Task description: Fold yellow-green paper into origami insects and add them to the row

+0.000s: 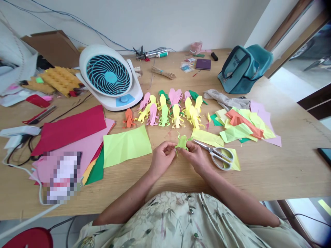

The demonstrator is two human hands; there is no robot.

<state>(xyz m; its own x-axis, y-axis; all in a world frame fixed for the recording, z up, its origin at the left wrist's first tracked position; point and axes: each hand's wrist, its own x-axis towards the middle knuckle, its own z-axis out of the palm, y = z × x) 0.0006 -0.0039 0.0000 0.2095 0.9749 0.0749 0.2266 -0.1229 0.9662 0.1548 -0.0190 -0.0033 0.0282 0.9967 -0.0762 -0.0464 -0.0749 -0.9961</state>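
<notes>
Between my two hands is a light green folded paper frog with thin curled legs. My left hand pinches its left side, and my right hand grips its lower right side. Fingertips cover part of the paper. Just right of my right hand lie white-handled scissors, on top of a yellow paper piece. A creased lime green sheet lies to the left of my left hand. Beyond my hands stand rows of folded paper frogs in yellow, pink, green and orange.
A white fan stands at the back left, near stacked coloured paper and cables. Loose paper scraps and a grey cloth lie to the right. Behind them sits a teal bag. A stick bundle lies farther back.
</notes>
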